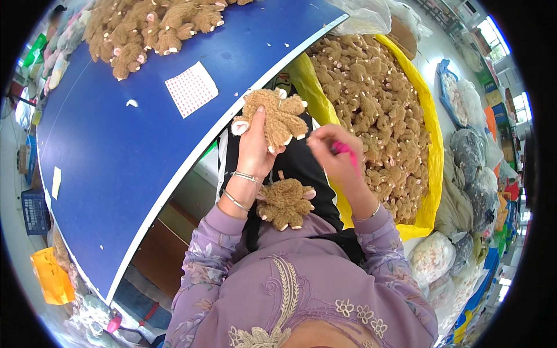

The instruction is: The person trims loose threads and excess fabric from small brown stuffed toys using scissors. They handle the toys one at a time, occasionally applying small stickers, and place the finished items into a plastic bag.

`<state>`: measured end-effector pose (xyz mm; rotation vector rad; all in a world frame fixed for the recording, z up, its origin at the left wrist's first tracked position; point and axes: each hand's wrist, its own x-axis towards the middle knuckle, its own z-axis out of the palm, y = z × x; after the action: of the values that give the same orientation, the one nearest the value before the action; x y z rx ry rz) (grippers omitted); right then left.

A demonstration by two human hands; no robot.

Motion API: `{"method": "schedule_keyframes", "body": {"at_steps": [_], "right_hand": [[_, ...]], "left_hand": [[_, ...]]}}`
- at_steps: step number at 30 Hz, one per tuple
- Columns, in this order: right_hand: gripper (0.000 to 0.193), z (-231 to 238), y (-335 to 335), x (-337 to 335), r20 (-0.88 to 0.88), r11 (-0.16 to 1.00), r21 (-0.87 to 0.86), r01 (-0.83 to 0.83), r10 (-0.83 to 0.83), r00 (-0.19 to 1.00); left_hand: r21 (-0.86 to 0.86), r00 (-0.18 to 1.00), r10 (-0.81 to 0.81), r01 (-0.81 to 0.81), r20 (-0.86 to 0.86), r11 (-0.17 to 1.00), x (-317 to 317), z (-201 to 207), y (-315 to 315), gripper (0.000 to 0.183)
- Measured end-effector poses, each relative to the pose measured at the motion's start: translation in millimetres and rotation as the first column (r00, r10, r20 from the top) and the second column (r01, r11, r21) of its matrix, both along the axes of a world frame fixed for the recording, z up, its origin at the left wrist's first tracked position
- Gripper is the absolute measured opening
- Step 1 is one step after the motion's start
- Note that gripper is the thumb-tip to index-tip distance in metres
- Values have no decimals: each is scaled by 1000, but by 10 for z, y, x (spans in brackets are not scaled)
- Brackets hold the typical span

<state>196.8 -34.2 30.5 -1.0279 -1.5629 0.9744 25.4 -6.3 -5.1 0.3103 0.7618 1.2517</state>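
Lilac top (325,278), left hand (255,146) gripping plush (274,119), right hand (339,166) around pink object (344,151), blue table (133,156), bag-strewn floor (428,58)

1. Can't make out the pink thing (347,152), mostly buried in the right hand (335,165).
2. Can't see all the far-left plush pile (156,26), cut off up top.
3. Can't read the tiny red marks (188,91) on the sheet (204,75).

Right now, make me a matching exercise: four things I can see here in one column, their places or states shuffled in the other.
1. White sheet with rows of red marks
2. Bright pink object
3. Yellow bag
4. Left hand

A. In the right hand
B. Holding one plush toy
C. On the blue table
D. Full of brown toys

Pairs: 1-C, 2-A, 3-D, 4-B.
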Motion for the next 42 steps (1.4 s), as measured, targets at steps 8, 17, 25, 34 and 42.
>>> {"method": "schedule_keyframes", "body": {"at_steps": [8, 17, 25, 34, 42], "right_hand": [[29, -20, 86, -251, 265, 956, 292, 15, -96, 959], [20, -44, 150, -244, 3, 993, -96, 69, -69, 998], [28, 18, 192, -116, -460, 800, -561, -212, -89, 884], [23, 125, 188, -99, -518, 762, -571, -305, -46, 854], [24, 75, 188, -222, 134, 986, -65, 157, -147, 980]], "left_hand": [[-29, 992, 23, -19, 120, 999, 143, -4, 10, 30], [67, 997, 79, -79, -3, 995, 156, 41, -64, 20], [329, 958, 176, -94, -227, 939, 148, 40, -149, 33], [398, 899, 259, -107, -353, 911, 144, 137, -147, 30], [382, 909, 292, -167, -299, 909, 135, 112, -69, 30]]}}
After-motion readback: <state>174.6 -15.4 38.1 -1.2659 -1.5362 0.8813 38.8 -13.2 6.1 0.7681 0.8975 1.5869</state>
